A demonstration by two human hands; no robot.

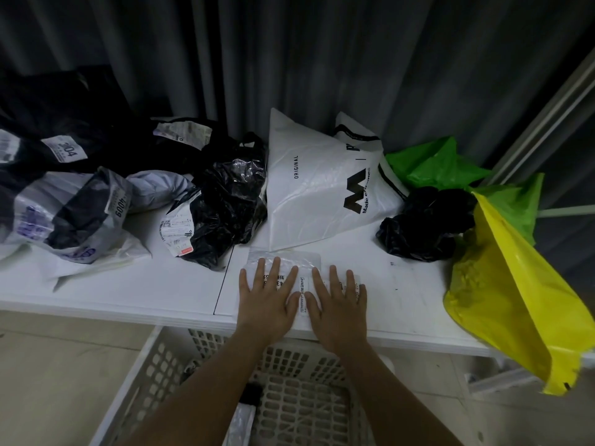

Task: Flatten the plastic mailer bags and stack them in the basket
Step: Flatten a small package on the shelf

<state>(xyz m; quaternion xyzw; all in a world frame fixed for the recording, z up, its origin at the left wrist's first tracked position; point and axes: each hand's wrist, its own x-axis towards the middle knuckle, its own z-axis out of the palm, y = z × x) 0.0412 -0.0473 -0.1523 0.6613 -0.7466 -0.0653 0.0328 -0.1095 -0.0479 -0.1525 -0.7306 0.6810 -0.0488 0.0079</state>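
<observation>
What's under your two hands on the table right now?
A small clear mailer bag with a printed label lies flat on the white table, pressed by the left hand and right hand. The hands cover most of its label.

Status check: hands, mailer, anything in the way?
Left hand, right hand pressing flat. Clear labelled plastic mailer flat on white table. White lattice basket below, unobstructed.

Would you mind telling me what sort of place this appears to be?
Probably a home or small storeroom corner used for sorting parcel packaging: a white table piled with used mailer bags, a perforated basket below it, and grey curtains behind.
</observation>
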